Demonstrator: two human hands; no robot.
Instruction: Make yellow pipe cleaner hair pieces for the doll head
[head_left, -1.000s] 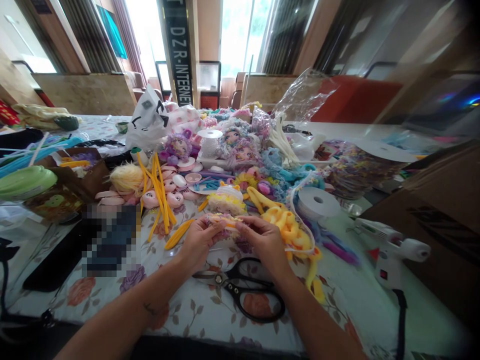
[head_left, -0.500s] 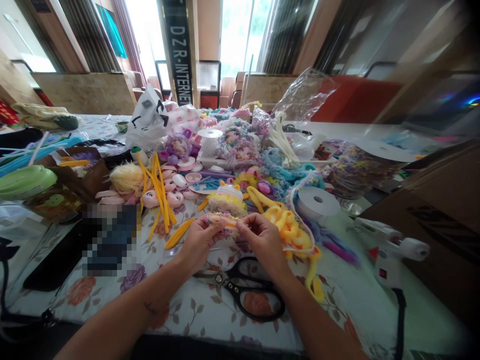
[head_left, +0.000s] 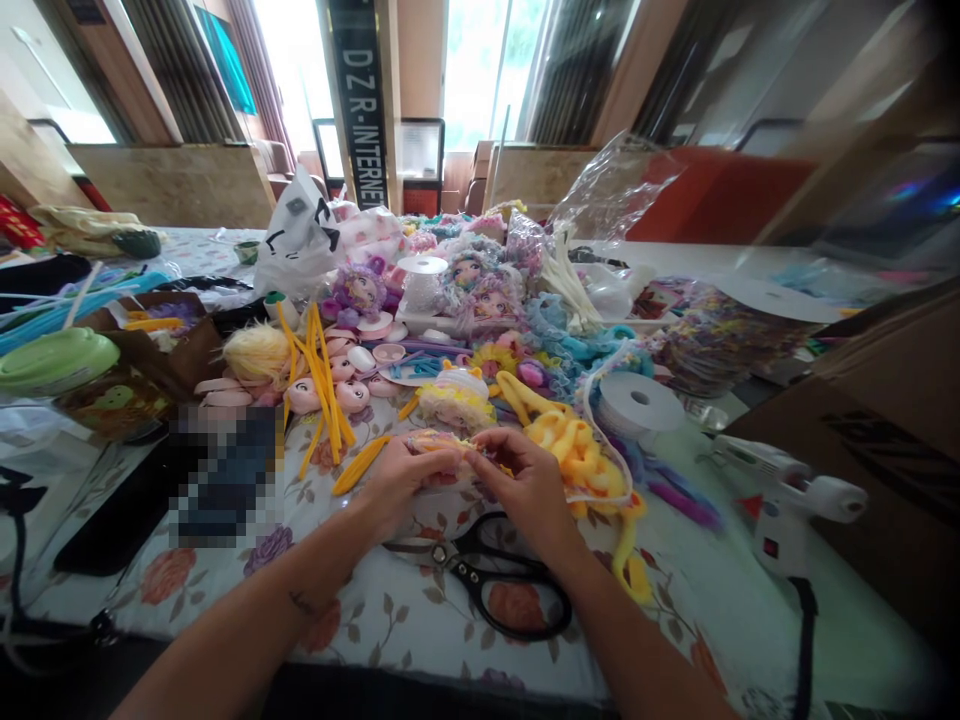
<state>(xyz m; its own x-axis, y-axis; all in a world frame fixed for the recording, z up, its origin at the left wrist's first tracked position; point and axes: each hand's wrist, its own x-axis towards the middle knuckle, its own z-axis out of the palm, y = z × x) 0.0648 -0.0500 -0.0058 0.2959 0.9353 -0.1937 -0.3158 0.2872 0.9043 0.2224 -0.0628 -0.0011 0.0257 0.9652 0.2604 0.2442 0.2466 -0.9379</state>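
Observation:
Between my two hands is a small fuzzy strip of pastel yarn trim (head_left: 436, 441), mostly covered by the fingers. My left hand (head_left: 405, 480) pinches its left part, thumb on top. At the right end, my right hand (head_left: 521, 480) has its thumb and fingertips closed on it, close to the left thumb. Just beyond the fingers sits a small yellow and white fluffy piece with ear-like tips (head_left: 454, 395). Black-handled scissors (head_left: 480, 575) lie below the hands, blades pointing left. Thick yellow plush yarn (head_left: 574, 450) is heaped beside my right hand.
A white glue gun (head_left: 784, 500) stands at the right near a cardboard box (head_left: 885, 430). Yellow pipe cleaners (head_left: 322, 375) and doll face pieces (head_left: 351, 397) lie at left. A white ribbon spool (head_left: 640, 405) is behind the yarn. A dark phone-like object (head_left: 112, 520) rests far left.
The fingers have drawn closer together over the trim, and the left thumb has shifted right. The orange strip seen between the thumbs earlier is now mostly covered. The view has shifted slightly.

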